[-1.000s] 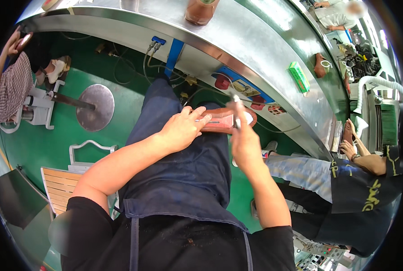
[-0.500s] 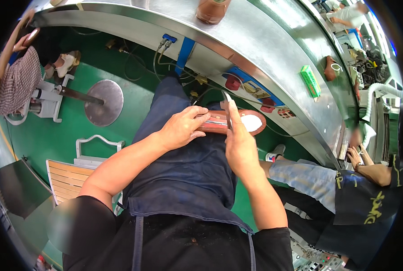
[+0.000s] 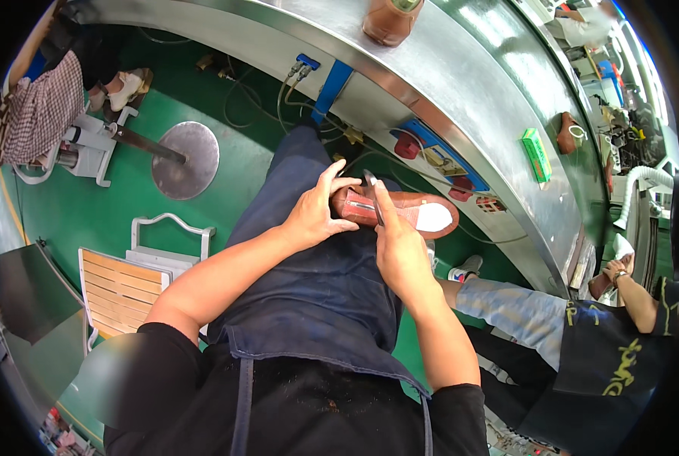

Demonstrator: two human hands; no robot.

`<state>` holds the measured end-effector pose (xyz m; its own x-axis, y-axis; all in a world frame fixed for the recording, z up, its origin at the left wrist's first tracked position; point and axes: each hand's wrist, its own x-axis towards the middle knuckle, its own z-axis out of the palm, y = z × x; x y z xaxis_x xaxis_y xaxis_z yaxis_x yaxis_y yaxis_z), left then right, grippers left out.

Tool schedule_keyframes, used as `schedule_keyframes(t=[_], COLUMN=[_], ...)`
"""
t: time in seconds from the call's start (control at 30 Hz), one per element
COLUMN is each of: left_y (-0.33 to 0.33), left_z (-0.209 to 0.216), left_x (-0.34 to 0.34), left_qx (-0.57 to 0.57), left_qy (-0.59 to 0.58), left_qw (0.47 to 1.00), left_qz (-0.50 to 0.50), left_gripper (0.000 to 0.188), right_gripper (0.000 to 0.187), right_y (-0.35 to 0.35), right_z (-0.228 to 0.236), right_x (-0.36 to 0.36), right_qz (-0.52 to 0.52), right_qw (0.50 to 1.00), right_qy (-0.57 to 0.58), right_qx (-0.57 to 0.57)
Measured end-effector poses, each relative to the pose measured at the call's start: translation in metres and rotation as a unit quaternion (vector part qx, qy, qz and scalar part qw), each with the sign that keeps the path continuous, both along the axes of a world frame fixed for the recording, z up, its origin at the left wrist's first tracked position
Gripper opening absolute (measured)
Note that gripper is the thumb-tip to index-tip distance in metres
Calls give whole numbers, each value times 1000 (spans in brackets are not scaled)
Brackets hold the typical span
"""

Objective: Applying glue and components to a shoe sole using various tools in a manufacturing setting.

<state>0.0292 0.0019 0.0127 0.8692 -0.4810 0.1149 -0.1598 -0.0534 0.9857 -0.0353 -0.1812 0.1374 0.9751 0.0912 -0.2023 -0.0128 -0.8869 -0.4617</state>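
Fingers of my left hand (image 3: 314,215) curl around the heel end of a brown shoe (image 3: 400,213) lying sole-up on my apron-covered lap (image 3: 332,289). My right hand (image 3: 397,247) pinches a thin dark tool (image 3: 373,194) against its sole. At twelve o'clock, another brown shoe (image 3: 389,19) stands on the steel conveyor table (image 3: 469,83); a green box (image 3: 536,153) lies at two.

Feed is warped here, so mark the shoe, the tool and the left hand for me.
shoe (image 3: 423,215), head view, on its pale insole near the heel.
tool (image 3: 373,194), head view, on its dark metal shaft.
left hand (image 3: 313,216), head view, on its back.
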Motion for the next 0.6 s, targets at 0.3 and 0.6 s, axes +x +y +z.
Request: schedule_keyframes(t=[0.3, 0.6], left_y=[-1, -32], left_z=[6, 51], left_x=[5, 9], left_qx=[0, 342], left_qy=[3, -372], left_qw=[1000, 861], left_qz=[-10, -62], left_gripper=[120, 60], right_gripper=[86, 54], right_y=[-4, -88], right_z=[-4, 56], right_x=[-1, 26], right_qz=[29, -194], right_qw=[999, 957], right_qy=[18, -205], right_qx=[-35, -63])
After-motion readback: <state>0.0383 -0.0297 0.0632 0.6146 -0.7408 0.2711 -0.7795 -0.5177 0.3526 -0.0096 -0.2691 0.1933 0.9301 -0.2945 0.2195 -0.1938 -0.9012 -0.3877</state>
